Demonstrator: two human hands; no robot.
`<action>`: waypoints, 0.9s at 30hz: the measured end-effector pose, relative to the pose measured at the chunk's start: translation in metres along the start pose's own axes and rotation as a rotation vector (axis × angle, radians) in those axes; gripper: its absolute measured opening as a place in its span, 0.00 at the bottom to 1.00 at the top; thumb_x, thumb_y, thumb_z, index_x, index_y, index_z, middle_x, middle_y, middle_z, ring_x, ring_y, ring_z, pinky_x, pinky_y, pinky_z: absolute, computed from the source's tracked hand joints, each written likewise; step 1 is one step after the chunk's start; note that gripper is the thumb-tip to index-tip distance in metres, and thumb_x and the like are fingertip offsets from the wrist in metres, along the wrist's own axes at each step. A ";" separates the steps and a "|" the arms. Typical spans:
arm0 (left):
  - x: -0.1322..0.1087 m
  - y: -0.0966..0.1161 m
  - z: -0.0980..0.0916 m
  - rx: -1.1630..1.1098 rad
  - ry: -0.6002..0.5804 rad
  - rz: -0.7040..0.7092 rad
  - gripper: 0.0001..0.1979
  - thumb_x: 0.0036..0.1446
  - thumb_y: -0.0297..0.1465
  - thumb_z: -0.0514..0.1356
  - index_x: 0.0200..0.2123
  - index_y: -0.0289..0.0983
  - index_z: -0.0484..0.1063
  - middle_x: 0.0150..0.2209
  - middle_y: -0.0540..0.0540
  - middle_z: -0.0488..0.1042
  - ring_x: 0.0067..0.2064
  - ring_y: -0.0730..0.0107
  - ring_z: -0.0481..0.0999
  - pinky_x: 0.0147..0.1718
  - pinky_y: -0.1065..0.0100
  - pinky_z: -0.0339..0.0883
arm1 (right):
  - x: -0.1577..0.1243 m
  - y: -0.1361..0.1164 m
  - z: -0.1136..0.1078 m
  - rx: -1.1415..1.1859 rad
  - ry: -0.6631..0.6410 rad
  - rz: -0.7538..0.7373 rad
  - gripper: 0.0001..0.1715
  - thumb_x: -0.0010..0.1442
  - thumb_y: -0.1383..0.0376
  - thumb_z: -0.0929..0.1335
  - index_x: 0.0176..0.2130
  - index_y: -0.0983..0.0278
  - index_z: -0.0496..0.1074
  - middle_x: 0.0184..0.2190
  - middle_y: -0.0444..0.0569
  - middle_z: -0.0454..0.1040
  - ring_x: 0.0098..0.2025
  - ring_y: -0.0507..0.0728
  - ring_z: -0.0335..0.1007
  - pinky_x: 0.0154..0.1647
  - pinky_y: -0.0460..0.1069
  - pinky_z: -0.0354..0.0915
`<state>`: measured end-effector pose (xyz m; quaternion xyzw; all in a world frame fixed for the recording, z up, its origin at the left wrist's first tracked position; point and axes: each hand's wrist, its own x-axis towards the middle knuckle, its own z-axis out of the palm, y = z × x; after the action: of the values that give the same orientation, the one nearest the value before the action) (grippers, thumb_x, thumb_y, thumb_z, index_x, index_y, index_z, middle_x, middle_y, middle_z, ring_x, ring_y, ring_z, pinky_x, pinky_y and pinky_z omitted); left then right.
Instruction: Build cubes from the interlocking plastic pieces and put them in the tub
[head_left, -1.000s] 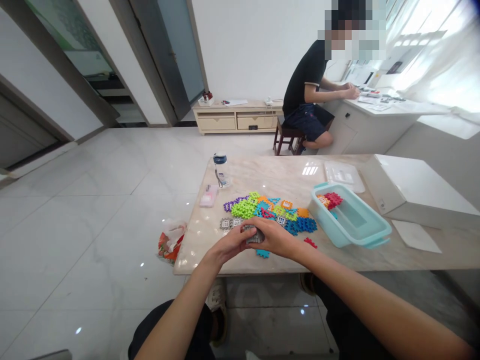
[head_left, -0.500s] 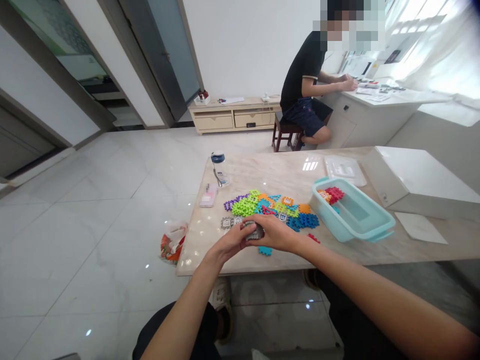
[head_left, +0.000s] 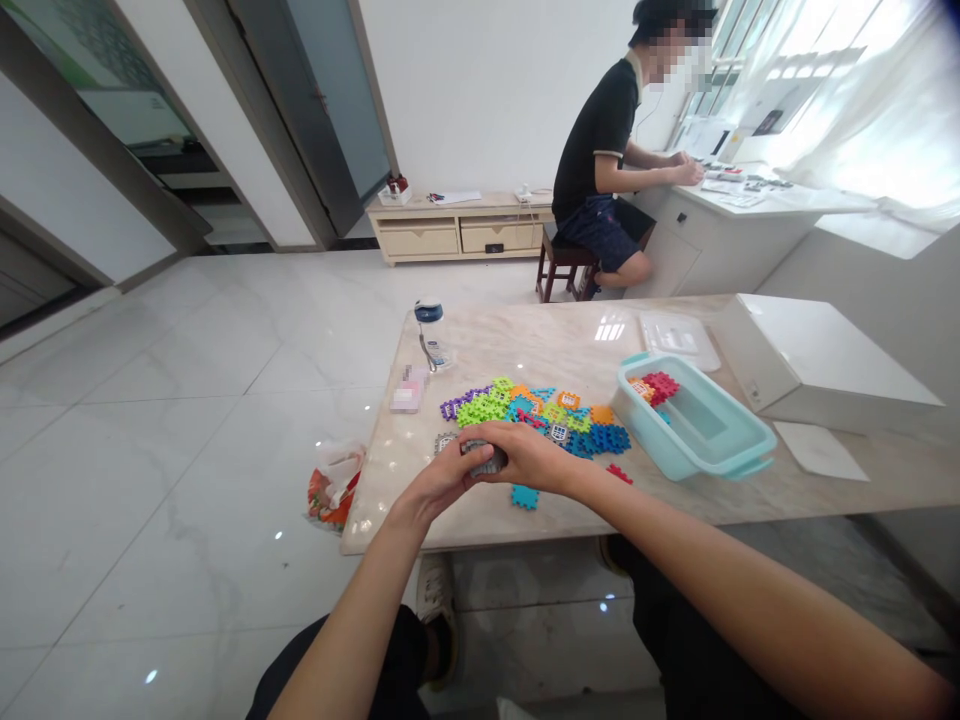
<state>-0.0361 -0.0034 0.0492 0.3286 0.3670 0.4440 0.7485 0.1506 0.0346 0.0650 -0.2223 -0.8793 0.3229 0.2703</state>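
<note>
Both hands are closed around a small stack of grey interlocking building tiles (head_left: 492,460) above the near part of the table. My left hand (head_left: 441,478) grips its left side, thumb across the front. From the right, my right hand (head_left: 529,455) wraps over the top and side, hiding much of the stack. A grey window tile (head_left: 443,441) lies just beyond my left hand. Behind the hands are piled green tiles (head_left: 484,406), dark blue tiles (head_left: 611,438) and purple tiles (head_left: 452,408). A light blue tile (head_left: 525,497) lies nearer the table's front edge.
A pale turquoise tub (head_left: 697,450) holding red and orange tiles stands right of the pile. Behind it lies a clear lid (head_left: 679,340), beside a white box (head_left: 832,350). A bottle (head_left: 435,340) and pink case (head_left: 409,392) are at left. Another person (head_left: 600,130) sits beyond.
My hands, still holding the grey stack, have shifted slightly left and now cover a window tile that showed before. The whole view has also moved a little.
</note>
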 end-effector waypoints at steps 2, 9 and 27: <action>0.000 0.007 -0.006 0.032 0.021 0.005 0.28 0.41 0.38 0.85 0.45 0.32 0.85 0.44 0.38 0.85 0.44 0.60 0.84 0.40 0.70 0.78 | 0.005 0.004 -0.001 -0.044 -0.003 -0.022 0.39 0.64 0.60 0.79 0.69 0.58 0.69 0.64 0.55 0.76 0.67 0.62 0.73 0.70 0.56 0.68; -0.004 0.047 -0.039 -0.163 0.439 0.178 0.09 0.60 0.30 0.75 0.40 0.31 0.82 0.43 0.39 0.86 0.45 0.64 0.86 0.48 0.68 0.82 | 0.015 0.041 -0.005 -0.273 0.024 0.171 0.23 0.70 0.63 0.73 0.61 0.66 0.75 0.58 0.58 0.77 0.64 0.63 0.72 0.69 0.59 0.67; -0.013 0.052 -0.044 -0.284 0.461 0.153 0.12 0.62 0.31 0.74 0.43 0.30 0.79 0.42 0.38 0.86 0.48 0.61 0.87 0.51 0.67 0.83 | 0.037 0.065 0.069 -0.560 -0.308 0.386 0.25 0.69 0.66 0.73 0.63 0.71 0.73 0.61 0.65 0.72 0.65 0.67 0.68 0.69 0.60 0.65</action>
<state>-0.0992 0.0127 0.0727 0.1373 0.4359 0.6091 0.6481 0.0942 0.0696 -0.0120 -0.3981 -0.9058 0.1447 -0.0022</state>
